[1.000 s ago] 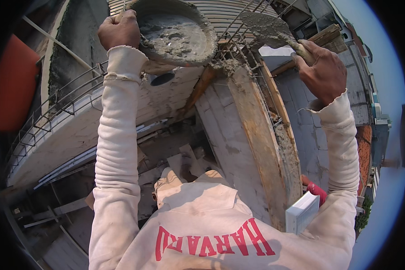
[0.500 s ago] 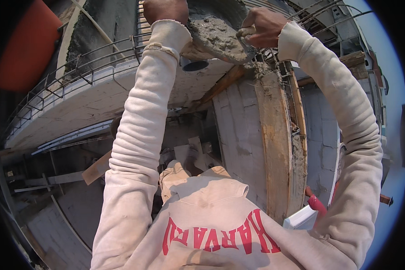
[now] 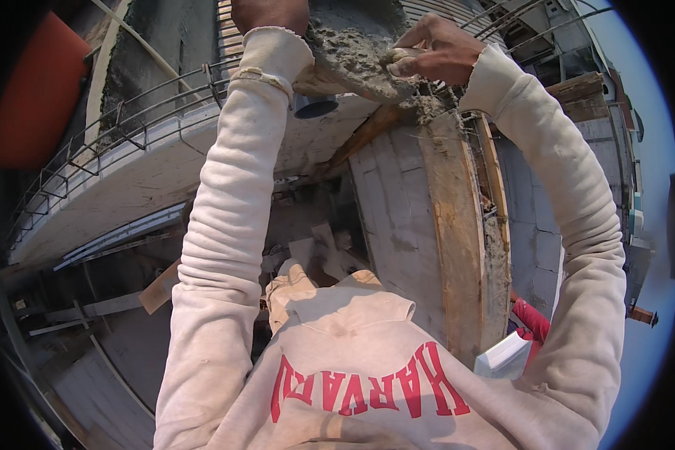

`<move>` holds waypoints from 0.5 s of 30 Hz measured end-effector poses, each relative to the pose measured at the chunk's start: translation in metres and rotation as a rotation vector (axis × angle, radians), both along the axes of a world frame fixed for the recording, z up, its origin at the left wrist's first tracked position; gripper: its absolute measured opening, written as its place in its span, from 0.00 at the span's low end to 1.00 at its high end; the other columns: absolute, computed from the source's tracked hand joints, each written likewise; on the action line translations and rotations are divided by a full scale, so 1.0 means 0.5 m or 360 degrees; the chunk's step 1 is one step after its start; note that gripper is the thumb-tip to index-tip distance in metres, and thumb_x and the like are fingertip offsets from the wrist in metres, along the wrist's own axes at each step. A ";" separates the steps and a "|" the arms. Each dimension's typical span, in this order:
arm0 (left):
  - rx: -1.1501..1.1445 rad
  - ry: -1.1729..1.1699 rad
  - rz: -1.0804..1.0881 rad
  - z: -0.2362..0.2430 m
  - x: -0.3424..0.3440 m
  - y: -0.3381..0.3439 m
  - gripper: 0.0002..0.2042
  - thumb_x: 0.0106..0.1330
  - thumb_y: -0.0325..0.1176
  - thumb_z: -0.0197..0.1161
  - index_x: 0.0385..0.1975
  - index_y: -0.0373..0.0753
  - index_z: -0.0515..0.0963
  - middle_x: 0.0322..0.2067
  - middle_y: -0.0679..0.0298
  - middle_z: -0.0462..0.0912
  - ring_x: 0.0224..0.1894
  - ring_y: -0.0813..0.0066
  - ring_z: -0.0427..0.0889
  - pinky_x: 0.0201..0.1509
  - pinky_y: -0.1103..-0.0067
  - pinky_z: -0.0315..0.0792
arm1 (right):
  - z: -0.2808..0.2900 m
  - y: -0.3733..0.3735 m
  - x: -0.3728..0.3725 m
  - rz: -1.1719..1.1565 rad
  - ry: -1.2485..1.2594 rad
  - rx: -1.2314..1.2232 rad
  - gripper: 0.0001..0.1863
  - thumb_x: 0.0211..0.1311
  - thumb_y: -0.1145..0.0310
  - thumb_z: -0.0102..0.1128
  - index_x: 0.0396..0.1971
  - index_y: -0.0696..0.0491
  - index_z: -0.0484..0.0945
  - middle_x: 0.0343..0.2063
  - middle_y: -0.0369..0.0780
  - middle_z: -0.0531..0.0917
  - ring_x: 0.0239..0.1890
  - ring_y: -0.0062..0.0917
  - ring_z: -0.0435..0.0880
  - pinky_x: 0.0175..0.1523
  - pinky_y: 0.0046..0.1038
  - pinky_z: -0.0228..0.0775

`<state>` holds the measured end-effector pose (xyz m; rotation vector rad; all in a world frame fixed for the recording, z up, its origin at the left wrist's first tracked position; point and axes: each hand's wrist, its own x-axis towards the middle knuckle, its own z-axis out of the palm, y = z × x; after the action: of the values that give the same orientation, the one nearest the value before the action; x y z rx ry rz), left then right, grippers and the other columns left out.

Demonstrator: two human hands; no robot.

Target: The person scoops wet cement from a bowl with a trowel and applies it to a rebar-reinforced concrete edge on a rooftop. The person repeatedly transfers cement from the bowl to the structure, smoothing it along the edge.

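A tilted tub (image 3: 375,88), coated with grey mud, holds wet concrete (image 3: 352,46) at the top centre, and the upper frame edge cuts it off. Close against its left side my left hand (image 3: 270,13) is closed, its fingers mostly hidden. On the right, my right hand (image 3: 442,51) pinches the tub's rim between thumb and fingers. Lumpy concrete clings to the top of the upright wooden formwork (image 3: 457,232), just below the right hand. Under the tub shows a dark round pipe end (image 3: 315,106).
Bent steel rebar (image 3: 120,135) runs along a pale curved ledge (image 3: 127,176) at left; more bars (image 3: 514,26) stick out at upper right. An orange-red shape (image 3: 34,90) stands far left. Below right, another person's red sleeve (image 3: 532,321) shows beside a white block-like object (image 3: 502,354). A lower level lies beneath me.
Both hands and the tub sit slightly further left in the view. My right hand's fingers have shifted on the rim and look more extended. The red sleeve below shows a little more.
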<state>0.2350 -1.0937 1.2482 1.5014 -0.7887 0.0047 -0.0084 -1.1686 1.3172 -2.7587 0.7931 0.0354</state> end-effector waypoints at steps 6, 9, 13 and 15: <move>-0.0213 -0.0004 0.0006 -0.060 0.045 -0.014 0.13 0.61 0.38 0.67 0.33 0.33 0.82 0.31 0.54 0.85 0.36 0.61 0.83 0.43 0.68 0.77 | 0.040 0.017 -0.002 -0.0029 -0.0159 0.0366 0.28 0.54 0.55 0.75 0.48 0.63 0.87 0.18 0.39 0.82 0.18 0.20 0.76 0.25 0.27 0.72; 0.0065 0.0418 0.0032 0.002 0.004 0.034 0.16 0.54 0.39 0.75 0.22 0.33 0.79 0.21 0.65 0.81 0.24 0.78 0.75 0.35 0.76 0.75 | 0.049 0.040 -0.002 -0.0274 -0.0332 0.0467 0.23 0.60 0.58 0.73 0.45 0.63 0.87 0.11 0.30 0.71 0.10 0.09 0.66 0.14 0.17 0.54; 0.0024 0.0425 0.0061 -0.003 0.012 0.040 0.16 0.55 0.36 0.73 0.18 0.36 0.73 0.18 0.63 0.79 0.22 0.72 0.76 0.36 0.70 0.77 | 0.068 0.036 -0.004 -0.0333 -0.0421 0.0718 0.22 0.58 0.61 0.74 0.48 0.61 0.87 0.16 0.35 0.76 0.12 0.12 0.70 0.16 0.19 0.58; 0.0099 0.0423 0.0129 -0.002 0.014 0.041 0.15 0.56 0.36 0.73 0.19 0.35 0.74 0.19 0.63 0.79 0.22 0.72 0.77 0.36 0.70 0.77 | 0.081 0.035 -0.015 -0.0389 -0.0482 0.0689 0.21 0.58 0.61 0.73 0.47 0.61 0.87 0.16 0.34 0.76 0.12 0.12 0.70 0.16 0.19 0.58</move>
<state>0.2422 -1.0734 1.2473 1.5536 -0.5180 -0.1570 -0.0159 -1.1510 1.3577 -2.1810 0.9067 -0.2261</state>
